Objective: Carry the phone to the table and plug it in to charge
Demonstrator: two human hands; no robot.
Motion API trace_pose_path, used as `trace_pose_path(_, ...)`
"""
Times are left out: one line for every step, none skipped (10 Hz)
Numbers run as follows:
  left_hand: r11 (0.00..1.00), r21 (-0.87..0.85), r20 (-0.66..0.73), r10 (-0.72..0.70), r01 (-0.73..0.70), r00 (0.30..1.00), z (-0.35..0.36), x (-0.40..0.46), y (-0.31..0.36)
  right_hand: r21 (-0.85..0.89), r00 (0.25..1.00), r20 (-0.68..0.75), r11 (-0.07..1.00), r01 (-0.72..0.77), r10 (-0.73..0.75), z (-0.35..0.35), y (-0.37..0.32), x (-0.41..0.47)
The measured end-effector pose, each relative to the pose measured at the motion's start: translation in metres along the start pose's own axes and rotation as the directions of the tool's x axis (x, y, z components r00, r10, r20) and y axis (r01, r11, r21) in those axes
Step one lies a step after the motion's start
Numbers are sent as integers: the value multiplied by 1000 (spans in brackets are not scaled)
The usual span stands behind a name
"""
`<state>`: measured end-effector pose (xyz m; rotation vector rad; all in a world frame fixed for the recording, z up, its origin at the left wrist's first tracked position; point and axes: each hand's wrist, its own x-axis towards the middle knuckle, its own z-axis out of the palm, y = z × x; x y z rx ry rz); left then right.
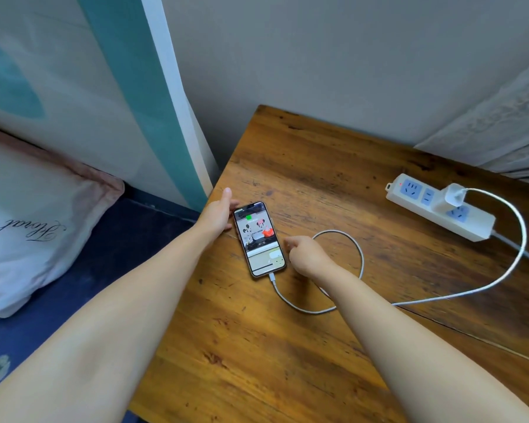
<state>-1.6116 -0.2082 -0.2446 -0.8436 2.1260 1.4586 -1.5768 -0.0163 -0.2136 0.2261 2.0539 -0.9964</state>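
The smartphone (259, 238) lay face up on the wooden counter (318, 166), near its left edge, with its screen lit. The white charging cable (361, 254) was seated in the port at its near end. From there the cable looped behind the right hand and ran on to the white charger plug (455, 195) in the power strip (440, 206) at the far right. So the carrying and the plugging in looked finished, and the step in hand seemed to be the last settling of the phone before letting go.

The left hand (219, 213) rested at the phone's left long edge, its fingers (226, 193) nearly straight and spread loosely. It touched or almost touched that edge; it gripped nothing. The right hand (307, 254) sat just beside the phone's right edge, its fingers (289, 241) curled partway in toward the palm. It appeared to hold nothing, though whether a fingertip met the phone could not be told.

The next move probably called only for drawing both hands away without dragging the cable loop or nudging the phone.
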Motion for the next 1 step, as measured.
trace_pose_path(999, -2, -30, -39, 39, 999, -7, -21, -13, 164, 996, -89, 986, 27, -13, -15, 18, -27)
